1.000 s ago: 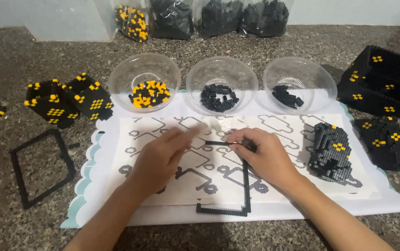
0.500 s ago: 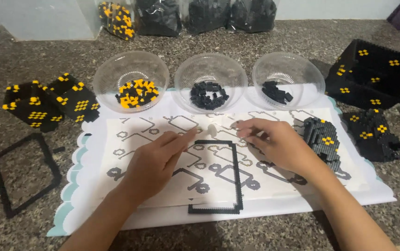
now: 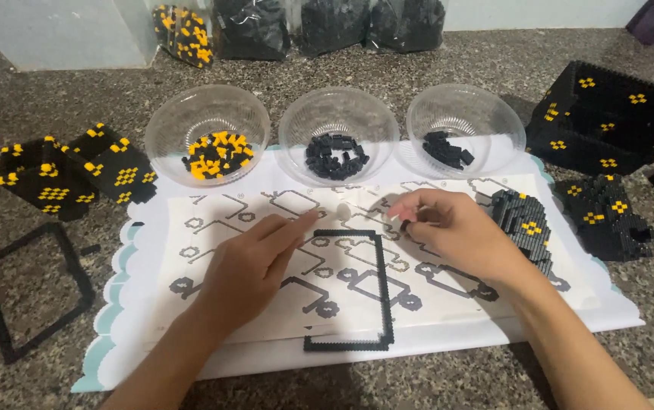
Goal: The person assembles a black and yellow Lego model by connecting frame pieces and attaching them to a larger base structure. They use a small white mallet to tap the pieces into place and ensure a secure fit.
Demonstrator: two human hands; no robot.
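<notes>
My left hand lies flat on the printed instruction sheet, its index finger stretched toward a small white piece. My right hand hovers just right of the thin black rectangular brick frame that lies on the sheet. Its thumb and fingers pinch a small black brick near the frame's top right corner.
Three clear bowls stand behind the sheet: yellow-and-black pieces, black pieces and a few black pieces. Black-and-yellow assemblies sit at the left, right and beside my right hand. A second black frame lies at the left; bags of bricks line the back.
The black frame went from a partly hidden shape under my right hand to a full rectangle lying on the sheet. My right hand drew back to its top right corner. The left hand stayed put.
</notes>
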